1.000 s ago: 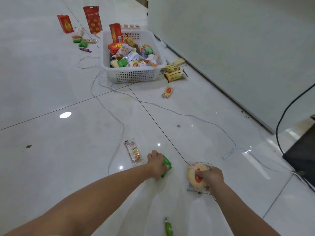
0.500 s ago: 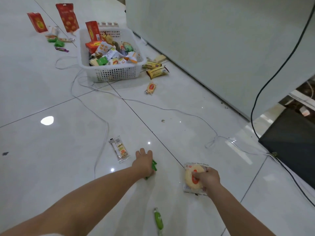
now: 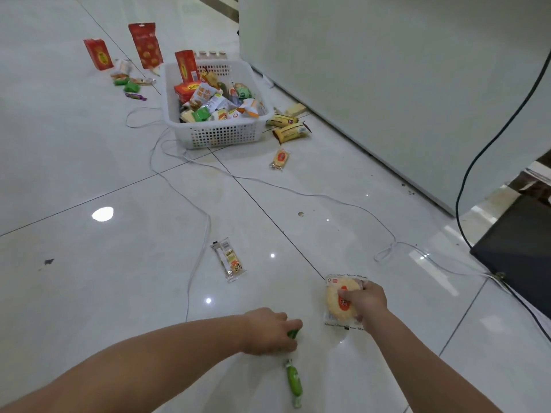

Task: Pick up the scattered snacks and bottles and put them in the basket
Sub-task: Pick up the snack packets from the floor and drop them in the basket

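My left hand (image 3: 269, 330) is closed over a small green snack packet (image 3: 293, 333), mostly hidden under the fingers. My right hand (image 3: 365, 299) grips a round yellow cracker in a clear wrapper (image 3: 337, 302), slightly off the floor. A green wrapped candy (image 3: 293, 381) lies just below my left hand. A clear-wrapped bar (image 3: 229, 260) lies on the tiles further up. The white basket (image 3: 222, 134), full of snacks, stands far ahead.
Yellow packets (image 3: 290, 131) and a small orange snack (image 3: 280, 158) lie right of the basket. Red bags (image 3: 146, 44) and small candies (image 3: 131, 87) sit at its left. White cables (image 3: 196, 257) cross the floor. A white cabinet (image 3: 387, 84) and a black box (image 3: 518, 251) stand at right.
My left hand has drawn back toward me with the green packet, nearer the green candy. My right hand has kept its hold on the cracker and raised it slightly. The view shifted.
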Demonstrator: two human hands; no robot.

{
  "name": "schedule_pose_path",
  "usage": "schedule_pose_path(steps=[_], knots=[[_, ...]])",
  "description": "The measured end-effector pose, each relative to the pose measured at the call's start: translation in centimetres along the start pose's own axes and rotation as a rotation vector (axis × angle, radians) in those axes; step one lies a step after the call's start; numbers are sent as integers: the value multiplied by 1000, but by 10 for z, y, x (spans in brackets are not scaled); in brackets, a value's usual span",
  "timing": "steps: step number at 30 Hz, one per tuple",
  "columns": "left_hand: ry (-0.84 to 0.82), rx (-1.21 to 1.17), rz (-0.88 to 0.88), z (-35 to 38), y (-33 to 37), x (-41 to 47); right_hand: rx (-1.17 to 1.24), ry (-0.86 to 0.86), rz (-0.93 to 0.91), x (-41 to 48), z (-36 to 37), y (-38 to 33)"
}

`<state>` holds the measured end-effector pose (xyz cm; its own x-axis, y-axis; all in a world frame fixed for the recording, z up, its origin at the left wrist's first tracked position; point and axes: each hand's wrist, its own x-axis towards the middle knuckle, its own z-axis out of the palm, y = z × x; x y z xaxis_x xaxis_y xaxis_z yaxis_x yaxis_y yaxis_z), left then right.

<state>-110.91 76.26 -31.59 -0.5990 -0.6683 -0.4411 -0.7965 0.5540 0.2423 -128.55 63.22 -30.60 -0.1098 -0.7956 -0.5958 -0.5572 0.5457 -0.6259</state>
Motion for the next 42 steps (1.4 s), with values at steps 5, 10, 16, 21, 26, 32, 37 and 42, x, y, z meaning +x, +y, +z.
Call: schedule_pose_path(steps=[5, 10, 16, 21, 26, 32, 37, 42], knots=[[-29, -38, 0, 17, 2, 4, 16, 5, -9, 2, -3, 3], [-13, -86, -35, 23, 9, 5, 27, 0, -6, 3, -7, 7], [93, 83, 95, 24, 15, 14, 2, 25, -13, 7, -16, 7], [-14, 305, 87, 38, 18, 13, 9, 24, 0, 7, -18, 9], [-13, 176, -25, 28, 20, 19, 53, 8, 26, 7, -14, 10], [131, -135, -435, 22, -10, 2, 42, -24, 41, 7, 3, 4], [78, -254, -651, 29, -51, -43, 20, -73, 40, 5, 35, -7], [447, -525, -936, 20, -72, -56, -6, -124, -2, 4, 69, -20]])
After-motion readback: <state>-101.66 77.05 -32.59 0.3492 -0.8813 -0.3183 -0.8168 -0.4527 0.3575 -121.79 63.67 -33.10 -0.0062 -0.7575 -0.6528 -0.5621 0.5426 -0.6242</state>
